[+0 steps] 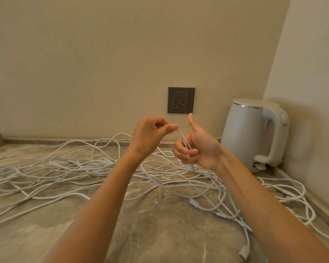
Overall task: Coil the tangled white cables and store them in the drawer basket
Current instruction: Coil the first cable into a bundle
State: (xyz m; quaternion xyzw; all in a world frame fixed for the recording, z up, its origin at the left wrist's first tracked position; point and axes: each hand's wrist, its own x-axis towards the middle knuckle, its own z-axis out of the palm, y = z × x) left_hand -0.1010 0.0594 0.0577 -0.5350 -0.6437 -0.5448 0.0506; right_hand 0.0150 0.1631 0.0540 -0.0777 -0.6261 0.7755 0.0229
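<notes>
Cables everywhere: tangled thin white cables (68, 168) sprawl loose across the grey-brown marbled stone countertop (150, 224), nearly side to side. Left hand (150, 133) is up over the pile, thumb and fingertips pinching one white strand (181, 136), which runs down into the right hand (196, 149), whose fingers curl round a couple of passes of it, thumb stuck straight up. Behind the hands a dark grey square wall socket (181, 100) sits on the beige wall, and a white electric kettle (245, 133) stands in the right back corner, cables near its base.
</notes>
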